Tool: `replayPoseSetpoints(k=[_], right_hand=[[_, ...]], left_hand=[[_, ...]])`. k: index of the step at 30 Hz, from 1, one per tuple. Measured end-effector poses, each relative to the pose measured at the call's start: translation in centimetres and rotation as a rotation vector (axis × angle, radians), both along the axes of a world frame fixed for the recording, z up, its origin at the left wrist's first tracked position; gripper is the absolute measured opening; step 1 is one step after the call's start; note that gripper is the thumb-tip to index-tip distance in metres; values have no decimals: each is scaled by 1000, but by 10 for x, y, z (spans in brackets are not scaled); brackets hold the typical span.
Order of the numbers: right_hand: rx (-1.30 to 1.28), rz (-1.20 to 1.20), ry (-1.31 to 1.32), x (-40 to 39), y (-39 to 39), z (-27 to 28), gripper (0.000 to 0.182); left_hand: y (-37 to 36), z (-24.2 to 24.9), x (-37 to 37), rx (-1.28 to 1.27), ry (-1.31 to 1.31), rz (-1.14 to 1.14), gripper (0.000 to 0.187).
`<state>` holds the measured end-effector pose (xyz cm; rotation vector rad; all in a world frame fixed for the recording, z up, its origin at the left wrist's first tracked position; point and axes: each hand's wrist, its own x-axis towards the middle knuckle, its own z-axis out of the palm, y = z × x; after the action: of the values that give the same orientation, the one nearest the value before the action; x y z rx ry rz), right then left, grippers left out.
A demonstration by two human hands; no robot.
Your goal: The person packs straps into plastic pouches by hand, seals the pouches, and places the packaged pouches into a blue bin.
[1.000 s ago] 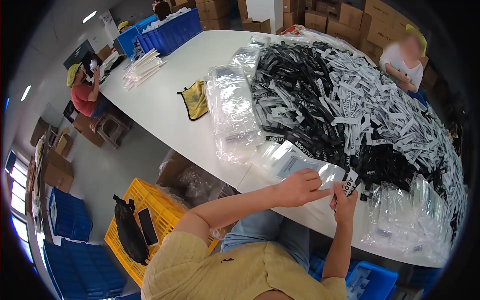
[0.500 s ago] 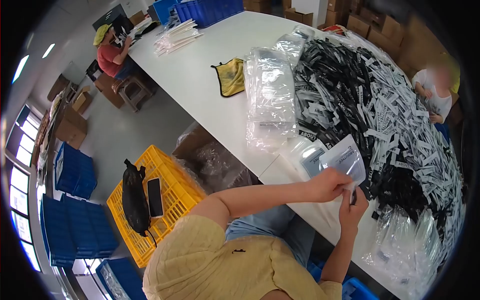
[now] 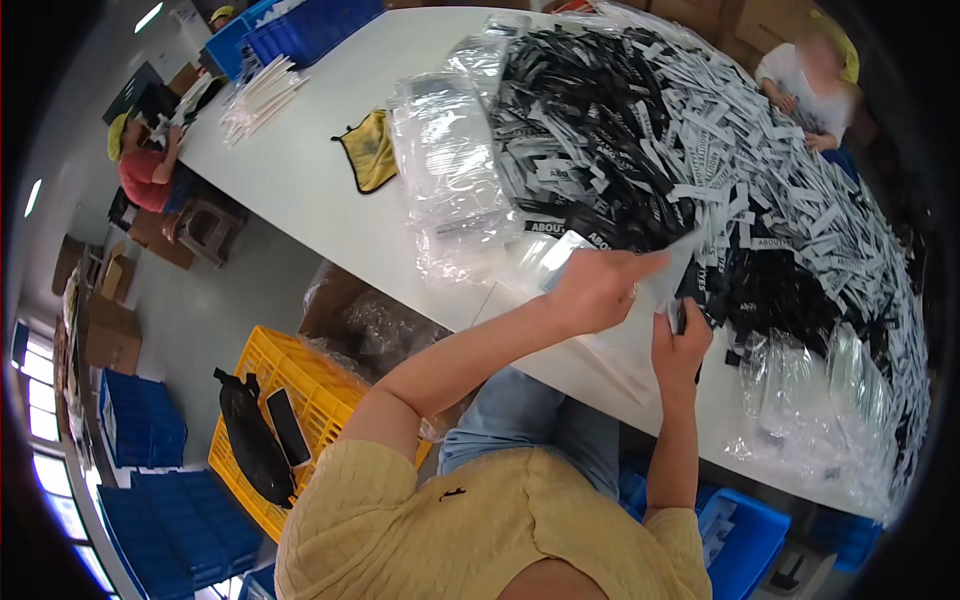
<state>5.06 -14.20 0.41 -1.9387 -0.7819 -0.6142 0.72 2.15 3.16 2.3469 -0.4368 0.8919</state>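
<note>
A clear plastic bag (image 3: 682,262), blurred by motion, is raised above the near side of the table. My left hand (image 3: 598,290) is closed at its left edge, index finger stretched along the film and thumb hidden. At the lower end, my right hand (image 3: 684,340) pinches the bag, with a small dark piece showing by the thumb. Just beyond lies a heap of black labels (image 3: 590,130) with white lettering. Flat clear bags (image 3: 450,150) lie in a stack to the left, and a bag with a grey print (image 3: 562,258) lies partly behind my left hand.
White labels (image 3: 800,190) heap up at the right, beside more clear bags (image 3: 800,400). A yellow cloth (image 3: 368,150) lies on the white table (image 3: 290,170). Below stand a yellow crate (image 3: 310,375) and an open carton (image 3: 330,300). Two people sit across the table.
The view has shifted, so the table appears further left. My left hand has turned, its index finger now stretched out. The bag is tilted more upright, its print no longer readable.
</note>
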Motion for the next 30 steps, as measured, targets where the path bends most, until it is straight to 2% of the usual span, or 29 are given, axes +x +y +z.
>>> replayPoseSetpoints(k=[2, 3, 4, 7, 10, 13, 15, 18, 20, 23, 24, 26, 27, 28, 30], right_hand=[[-6, -13, 188, 0, -4, 4, 20], [-6, -19, 285, -6, -2, 11, 22], [-20, 36, 86, -19, 2, 16, 29], [-97, 111, 114, -19, 0, 0, 34], [-128, 104, 354, -13, -2, -3, 36], [-31, 190, 267, -18, 7, 5, 35], [-124, 194, 357, -19, 9, -3, 33], [241, 363, 725, -7, 9, -24, 30], [631, 429, 1059, -18, 25, -9, 27], [334, 455, 1074, -39, 27, 4, 25], [277, 455, 987, -39, 27, -5, 22], [331, 317, 647, -26, 30, -37, 21], [354, 246, 486, -23, 31, -36, 20], [387, 295, 611, -22, 24, -32, 20], [321, 365, 814, -26, 18, -21, 18]], left_hand=[[-2, 2, 5, 55, -178, 4, 59], [-1, 4, 6, 15, -172, 18, 60], [-3, 7, 8, -27, -157, 13, 61], [-9, 9, 5, -54, -184, -14, 64], [-15, -1, 3, -76, -242, -59, 62], [-15, -3, 3, -410, -63, 47, 53], [-6, -4, -2, -197, -109, -9, 53], [-17, -17, -7, -12, -167, -98, 56], [-15, -25, -6, 56, -188, -90, 62], [-5, -10, -10, -192, 111, 67, 64], [3, -17, -8, -178, 147, 103, 67], [-6, -28, -6, -16, -32, -20, 67], [-13, -31, -9, 64, -114, -80, 67], [-21, -31, -20, 9, -32, -108, 69], [-18, -28, -18, 13, 61, 4, 69]])
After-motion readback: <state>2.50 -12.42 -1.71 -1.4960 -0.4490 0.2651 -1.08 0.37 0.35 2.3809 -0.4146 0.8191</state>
